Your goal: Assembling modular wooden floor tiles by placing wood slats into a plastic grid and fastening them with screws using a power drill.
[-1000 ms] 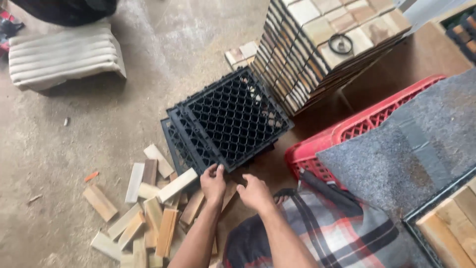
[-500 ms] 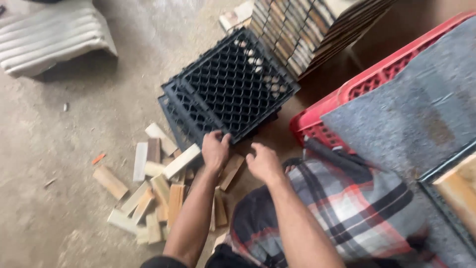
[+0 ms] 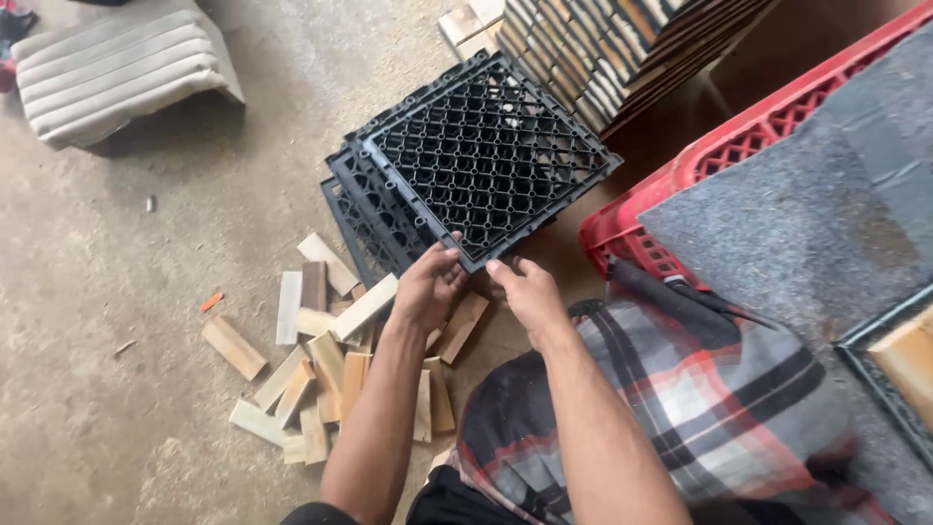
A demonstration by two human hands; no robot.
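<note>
Cushion (image 3: 121,68), pale and ribbed, lies at the far left on the concrete floor (image 3: 126,292). Next to the right, many short wooden blocks (image 3: 321,360) are scattered loose on the floor, some lying over others. Above them is a small stack of black plastic grid tiles (image 3: 379,224), and the top grid tile (image 3: 486,156) sits a little turned on this stack. The left hand (image 3: 428,287) pinches the near edge of this top tile, thumb above and fingers below. The right hand (image 3: 530,292) touches the near corner with its fingertips, half curled, and I cannot tell if it grips fully. The tile looks light and stiff, with many open holes, so I judge the rim is the best place for the grip. Further right a tall pile of wood-faced tiles (image 3: 622,49) leans, then a red plastic crate (image 3: 680,194) covered by grey felt (image 3: 807,194), and a checked cloth (image 3: 680,408) over the person's lap.
</note>
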